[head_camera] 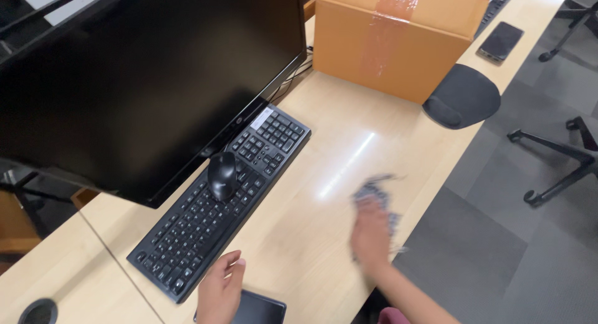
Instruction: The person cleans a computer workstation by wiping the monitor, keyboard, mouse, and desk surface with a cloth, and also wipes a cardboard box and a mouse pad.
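The left hand (221,291) rests half-curled, holding nothing, between a dark tablet (258,308) and the keyboard (221,199). The blurred right hand (372,234) presses a grey cloth (377,196) flat on the near-right surface (349,131); how much is wiped is unclear.

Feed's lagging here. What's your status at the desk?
Right hand flat on grey cloth, blurred. Left hand beside keyboard, holding nothing. Mouse sits on keyboard.
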